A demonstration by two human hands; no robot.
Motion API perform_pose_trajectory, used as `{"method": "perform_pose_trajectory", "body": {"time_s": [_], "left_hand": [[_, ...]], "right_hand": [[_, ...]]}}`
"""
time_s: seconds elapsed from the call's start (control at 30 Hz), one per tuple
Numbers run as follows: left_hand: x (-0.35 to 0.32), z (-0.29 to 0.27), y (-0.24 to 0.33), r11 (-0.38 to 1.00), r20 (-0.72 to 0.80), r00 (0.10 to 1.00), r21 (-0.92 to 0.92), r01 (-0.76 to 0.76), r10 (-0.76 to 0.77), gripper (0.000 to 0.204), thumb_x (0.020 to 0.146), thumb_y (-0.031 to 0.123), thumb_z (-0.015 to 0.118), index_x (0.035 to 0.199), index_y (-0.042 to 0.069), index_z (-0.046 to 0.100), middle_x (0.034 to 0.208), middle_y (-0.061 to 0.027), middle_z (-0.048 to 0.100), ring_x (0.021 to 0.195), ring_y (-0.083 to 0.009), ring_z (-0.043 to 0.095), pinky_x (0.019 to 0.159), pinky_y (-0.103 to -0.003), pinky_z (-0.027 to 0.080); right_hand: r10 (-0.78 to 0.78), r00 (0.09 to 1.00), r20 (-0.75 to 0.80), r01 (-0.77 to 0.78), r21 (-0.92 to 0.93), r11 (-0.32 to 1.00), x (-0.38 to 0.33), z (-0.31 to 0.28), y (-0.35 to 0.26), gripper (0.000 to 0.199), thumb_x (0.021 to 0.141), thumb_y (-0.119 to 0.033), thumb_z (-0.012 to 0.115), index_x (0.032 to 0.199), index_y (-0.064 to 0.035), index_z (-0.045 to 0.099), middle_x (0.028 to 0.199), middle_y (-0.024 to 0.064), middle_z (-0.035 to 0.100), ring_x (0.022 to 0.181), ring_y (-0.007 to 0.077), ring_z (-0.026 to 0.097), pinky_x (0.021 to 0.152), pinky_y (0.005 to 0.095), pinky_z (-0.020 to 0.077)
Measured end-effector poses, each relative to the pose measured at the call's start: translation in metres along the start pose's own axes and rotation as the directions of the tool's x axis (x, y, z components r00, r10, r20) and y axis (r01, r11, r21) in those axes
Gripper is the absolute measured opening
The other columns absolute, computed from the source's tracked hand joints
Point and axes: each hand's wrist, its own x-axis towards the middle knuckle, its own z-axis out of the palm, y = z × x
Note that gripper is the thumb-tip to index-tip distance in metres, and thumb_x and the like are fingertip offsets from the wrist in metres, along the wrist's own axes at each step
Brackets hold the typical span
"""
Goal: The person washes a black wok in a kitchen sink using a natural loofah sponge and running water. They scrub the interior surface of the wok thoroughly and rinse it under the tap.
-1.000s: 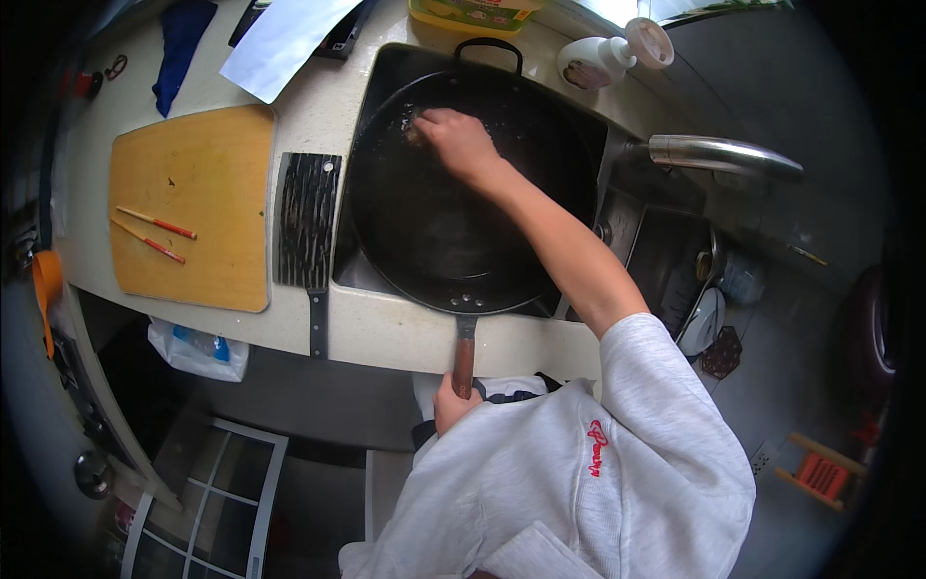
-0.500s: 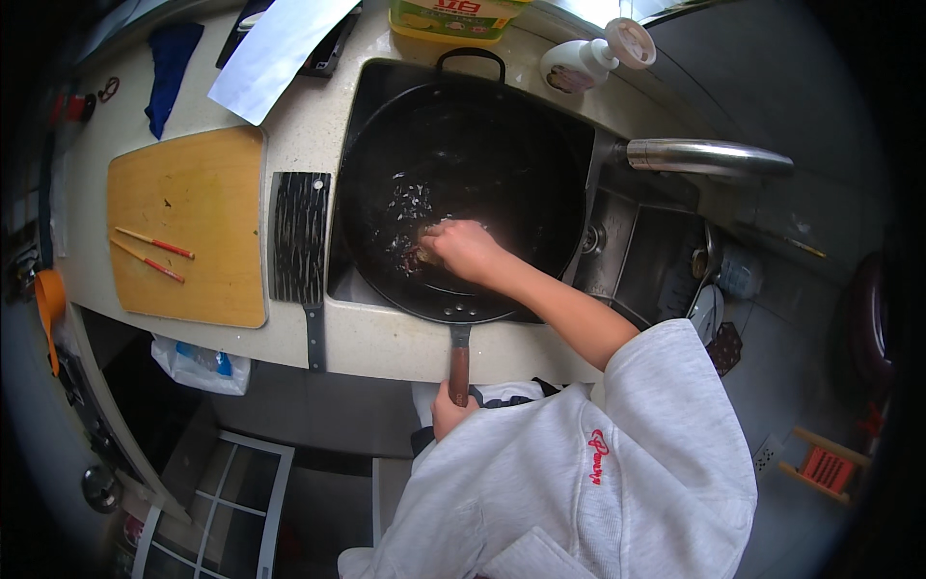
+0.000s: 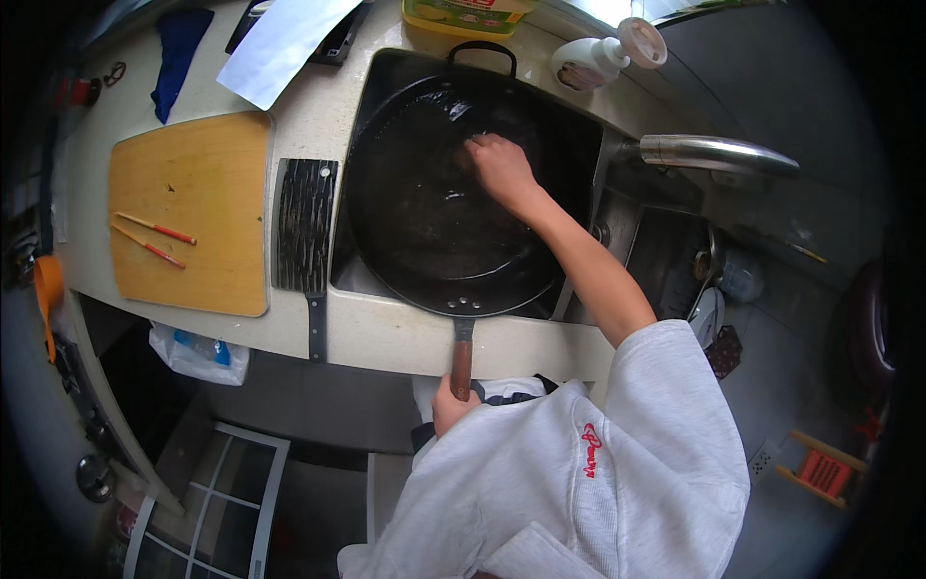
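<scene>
A large black wok with a brown handle rests over the sink, and a film of water glints inside it. My left hand is closed round the end of the handle, close to my body. My right hand reaches into the far right part of the wok, fingers curled down against its inner surface. Whatever those fingers press on is hidden beneath them and dark. Left of the wok, a cleaver with a dark, rough-looking blade lies on the counter.
A wooden cutting board bearing red-tipped chopsticks is at the left. A steel faucet extends right of the wok beside the sink. A white pump bottle and a yellow-green jug stand behind. A paper sheet lies far left.
My right hand has moved from the wok's near middle to its far right side. The bubbly splashing at its old spot has settled. My left hand keeps its hold on the handle.
</scene>
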Motion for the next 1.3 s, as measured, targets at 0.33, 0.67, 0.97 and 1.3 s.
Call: {"method": "perform_pose_trajectory", "body": {"time_s": [0.33, 0.67, 0.97, 1.3], "left_hand": [[0.001, 0.000, -0.004, 1.000, 0.013, 1.000, 0.014, 0.015, -0.015, 0.024, 0.074, 0.010, 0.060, 0.097, 0.002, 0.058, 0.082, -0.0235, 0.064, 0.085, -0.0429, 0.063, 0.075, -0.046, 0.048], [-0.004, -0.005, 0.002, 1.000, 0.027, 1.000, 0.009, 0.008, -0.008, 0.025, 0.076, 0.017, 0.064, 0.094, 0.003, 0.056, 0.083, -0.0214, 0.065, 0.087, -0.0404, 0.064, 0.076, -0.047, 0.048], [0.005, -0.007, -0.013, 0.999, 0.073, 0.997, 0.013, -0.038, 0.037, 0.034, 0.076, 0.027, 0.072, 0.090, -0.003, 0.062, 0.082, -0.0225, 0.067, 0.082, -0.0391, 0.066, 0.074, -0.045, 0.050], [0.006, -0.016, -0.026, 0.976, 0.208, 0.959, -0.135, -0.170, 0.195, 0.020, 0.073, 0.011, 0.064, 0.085, -0.004, 0.057, 0.068, -0.0146, 0.056, 0.067, -0.0238, 0.058, 0.067, -0.036, 0.046]], "right_hand": [[-0.146, 0.984, 0.099, 0.124, 0.202, 0.972, 0.001, 0.025, -0.069, 0.010, 0.077, -0.007, 0.056, 0.080, -0.0041, 0.065, 0.085, 0.0109, 0.066, 0.086, 0.0274, 0.065, 0.074, 0.0383, 0.0550], [0.132, 0.950, 0.283, -0.188, 0.181, 0.965, -0.065, -0.021, -0.036, 0.018, 0.073, -0.002, 0.056, 0.088, -0.0041, 0.066, 0.089, 0.0152, 0.066, 0.087, 0.0344, 0.064, 0.073, 0.0447, 0.0538], [0.283, 0.937, 0.203, -0.333, 0.290, 0.897, -0.093, -0.069, -0.051, 0.030, 0.076, -0.003, 0.057, 0.104, -0.0044, 0.068, 0.096, 0.0163, 0.068, 0.086, 0.0371, 0.064, 0.076, 0.0452, 0.0531], [0.351, 0.927, 0.132, -0.374, 0.415, 0.830, -0.113, -0.124, -0.082, 0.031, 0.075, -0.002, 0.057, 0.105, -0.0011, 0.067, 0.103, 0.0178, 0.067, 0.091, 0.0370, 0.064, 0.081, 0.0419, 0.0522]]}}
